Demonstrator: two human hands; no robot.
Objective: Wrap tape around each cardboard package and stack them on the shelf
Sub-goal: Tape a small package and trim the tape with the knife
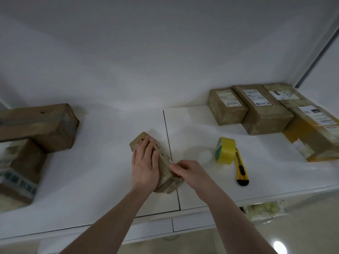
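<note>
Pkg in work: small brown cardboard package wrapped in clear tape (161, 171), lying on the white desk (110, 180), under the left hand.
Left grip: left hand (145, 164) flat on top, fingers straight, pressing; prob. to pin the pkg so it can't slide.
Right grip: right hand (189, 173) just right of the pkg, fingers curled, pinching at its side edge; looks like a tape end being smoothed or picked, too small to tell.
Tools: yellow tape roll (224, 150) upright, right of the right grip; yellow utility knife (241, 169) touching it, close for reach.
Waiting/done: row of labelled brown boxes (266, 110) far right; larger brown boxes (36, 125) stacked far left.
Containers: none open; contents of all pkgs hidden.
</note>
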